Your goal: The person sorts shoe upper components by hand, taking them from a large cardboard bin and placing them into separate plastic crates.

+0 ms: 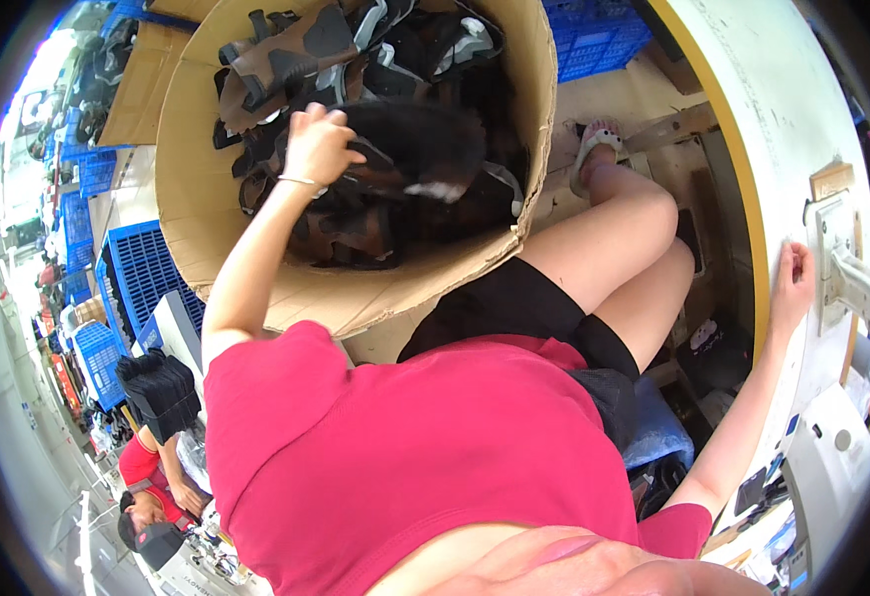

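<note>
1. Dark shoe-like pieces [301, 60], brown and black with grey trim, lay heaped inside a large cardboard box [192, 189] that filled the upper middle of the frame.
2. The person's red top [435, 427] spread across the lower middle, with black shorts [495, 308] above it and bare legs bent toward the upper right.
3. A white table [783, 129] with a yellow edge curved down the right side of the frame.
4. Slatted blue crates [142, 268] stood at the left, just beside the box; another blue crate [594, 45] showed at the top, right of the box.
5. A co-worker [142, 472] in red, wearing a dark cap, leaned over in the lower left.
6. A black piece [420, 139], blurred, lay across the heap in the upper middle, directly beside the left hand.
7. The left hand [321, 147] was over the heap, fingers bent and thumb pointing right toward that piece; whether it gripped the piece could not be told.
8. The right hand [795, 278] rested on the table at the right, fingers curled; whether they were closed together could not be told.
9. A thin pale bracelet [298, 180] circled the left wrist.
</note>
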A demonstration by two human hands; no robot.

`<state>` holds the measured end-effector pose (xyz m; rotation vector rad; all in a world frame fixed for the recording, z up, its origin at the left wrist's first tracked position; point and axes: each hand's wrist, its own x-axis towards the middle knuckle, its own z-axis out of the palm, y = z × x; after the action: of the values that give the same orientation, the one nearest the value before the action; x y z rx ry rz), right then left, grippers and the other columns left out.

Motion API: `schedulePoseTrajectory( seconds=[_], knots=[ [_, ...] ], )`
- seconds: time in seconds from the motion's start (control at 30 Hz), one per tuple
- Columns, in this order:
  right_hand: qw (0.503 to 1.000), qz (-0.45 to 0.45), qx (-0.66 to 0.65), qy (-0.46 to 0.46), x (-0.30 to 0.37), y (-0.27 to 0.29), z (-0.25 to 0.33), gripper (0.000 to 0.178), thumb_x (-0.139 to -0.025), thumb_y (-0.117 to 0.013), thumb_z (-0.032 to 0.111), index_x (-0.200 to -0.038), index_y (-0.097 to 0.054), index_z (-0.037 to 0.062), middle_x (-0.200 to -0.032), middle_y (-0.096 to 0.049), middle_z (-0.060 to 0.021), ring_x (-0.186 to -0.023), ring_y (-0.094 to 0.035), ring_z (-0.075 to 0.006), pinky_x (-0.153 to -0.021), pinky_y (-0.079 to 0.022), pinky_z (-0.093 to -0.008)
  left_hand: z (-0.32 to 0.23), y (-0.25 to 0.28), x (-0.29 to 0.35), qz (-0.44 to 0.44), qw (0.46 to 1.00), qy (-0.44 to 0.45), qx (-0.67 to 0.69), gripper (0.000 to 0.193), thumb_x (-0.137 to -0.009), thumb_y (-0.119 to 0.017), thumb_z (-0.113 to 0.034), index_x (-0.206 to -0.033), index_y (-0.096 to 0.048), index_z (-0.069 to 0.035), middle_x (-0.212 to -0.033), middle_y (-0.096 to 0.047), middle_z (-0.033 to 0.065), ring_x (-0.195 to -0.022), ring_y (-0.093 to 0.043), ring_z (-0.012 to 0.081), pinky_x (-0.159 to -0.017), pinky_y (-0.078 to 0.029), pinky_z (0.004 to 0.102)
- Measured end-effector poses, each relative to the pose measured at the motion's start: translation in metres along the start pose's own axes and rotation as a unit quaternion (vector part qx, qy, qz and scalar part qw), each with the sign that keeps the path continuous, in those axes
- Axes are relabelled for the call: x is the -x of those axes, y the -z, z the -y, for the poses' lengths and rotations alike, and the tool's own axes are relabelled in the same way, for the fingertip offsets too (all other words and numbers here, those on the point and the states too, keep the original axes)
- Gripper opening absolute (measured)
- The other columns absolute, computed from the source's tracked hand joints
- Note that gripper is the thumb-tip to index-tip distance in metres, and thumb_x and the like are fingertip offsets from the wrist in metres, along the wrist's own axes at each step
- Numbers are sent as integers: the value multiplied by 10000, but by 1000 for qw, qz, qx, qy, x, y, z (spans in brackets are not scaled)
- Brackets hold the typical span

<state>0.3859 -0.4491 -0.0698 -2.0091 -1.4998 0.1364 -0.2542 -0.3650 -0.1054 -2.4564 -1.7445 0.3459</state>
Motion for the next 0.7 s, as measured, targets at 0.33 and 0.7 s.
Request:
schedulePoseTrajectory(
  seconds=[0.33, 0.7],
  knots=[
    [948, -104, 42, 297, 20, 2, 97, 189, -844, -655, 84, -1031, -633, 103, -977, -628, -40, -939, -562, -237, -886, -379, -346, 20, 223, -1, -258, 902, -181, 295, 270, -691, -747, -96, -929, -656, -5, -1136, -628, 68, -1137, -538, 255, -1016, -386, 355],
    [821, -110, 75, 556, 70, 15, 190, 480, -707, -636, 185, -1187, -628, 174, -1221, -602, -72, -1197, -527, -211, -1032, -394, -424, -148, 396, -57, -148, 822, -550, 31, 266, -652, -743, -68, -889, -631, -20, -1269, -520, 169, -1224, -461, 330, -1031, -383, 402]
  ],
)
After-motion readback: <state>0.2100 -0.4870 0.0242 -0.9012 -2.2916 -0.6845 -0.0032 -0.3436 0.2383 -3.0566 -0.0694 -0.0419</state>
